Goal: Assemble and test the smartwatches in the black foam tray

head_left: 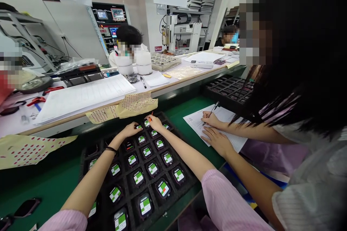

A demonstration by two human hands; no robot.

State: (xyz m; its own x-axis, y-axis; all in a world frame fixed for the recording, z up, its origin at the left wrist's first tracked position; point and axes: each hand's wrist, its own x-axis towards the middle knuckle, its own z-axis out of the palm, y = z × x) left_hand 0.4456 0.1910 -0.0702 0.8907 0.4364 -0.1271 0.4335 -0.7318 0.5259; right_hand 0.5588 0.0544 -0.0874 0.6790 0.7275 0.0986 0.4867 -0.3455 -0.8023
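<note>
A black foam tray (pixel 159 173) lies on the green bench, with square smartwatches in its pockets, most showing green-and-white screens or labels. At its far end, my left hand (pixel 130 130) has curled fingers at the edge of one smartwatch (pixel 138 127). Just to its right, my right hand (pixel 155 123) is closed around a thin orange tool (pixel 150 118), whose exact kind is too small to make out. Below that tool sits another watch (pixel 146 123). A nearer watch (pixel 163 187) carries a small orange mark.
At right, a co-worker's hand (pixel 210 119) writes with a pen on a paper form (pixel 195 117). Behind it stands another black tray (pixel 230 88). A raised shelf (pixel 173 83) with papers and white jars (pixel 143 61) runs across the back. Loose watches (pixel 27 207) lie at lower left.
</note>
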